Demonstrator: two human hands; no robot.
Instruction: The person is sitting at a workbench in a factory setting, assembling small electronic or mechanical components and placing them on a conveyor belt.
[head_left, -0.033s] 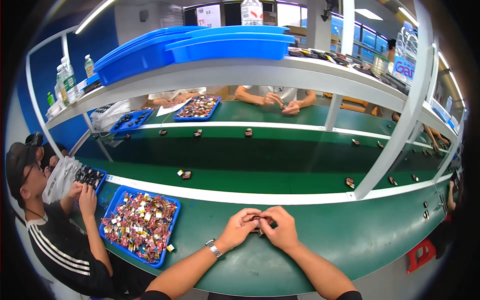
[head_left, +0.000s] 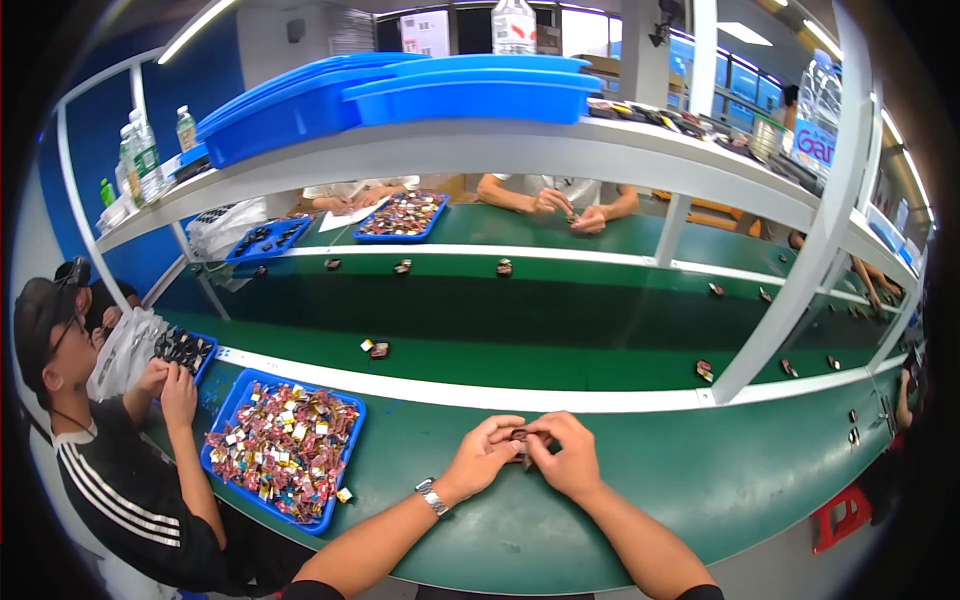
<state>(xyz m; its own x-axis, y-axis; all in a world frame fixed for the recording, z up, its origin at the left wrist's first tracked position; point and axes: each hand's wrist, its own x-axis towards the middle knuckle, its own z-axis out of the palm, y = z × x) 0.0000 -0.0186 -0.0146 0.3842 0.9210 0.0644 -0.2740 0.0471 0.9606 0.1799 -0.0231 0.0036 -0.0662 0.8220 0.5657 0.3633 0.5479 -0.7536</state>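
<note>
My left hand (head_left: pixel 480 462), with a metal-banded watch (head_left: pixel 432 497) on its wrist, and my right hand (head_left: pixel 566 456) meet above the green worktop. Both are closed, thumbs and fingertips pinching a small dark reddish part (head_left: pixel 519 436) between them. Fingers cover most of that part, so its exact kind cannot be made out. Left of my forearm lies a blue tray (head_left: pixel 361 412) heaped with small reddish-brown wired pieces (head_left: pixel 285 450) bearing white and yellow tabs. One loose white-tabbed piece (head_left: pixel 344 495) sits at the tray's right edge.
Beyond a white rail (head_left: pixel 480 395) runs a dark green belt (head_left: pixel 560 310) carrying several small parts. Overhead, a shelf (head_left: pixel 440 145) holds blue trays (head_left: pixel 470 95) and bottles; its post (head_left: pixel 775 290) slants down at right. A co-worker (head_left: pixel 130 480) sits at left, others across the belt.
The whole view has shifted very slightly, with the shelf and belt a little further right. My hands keep their pinch on the part in nearly the same place.
</note>
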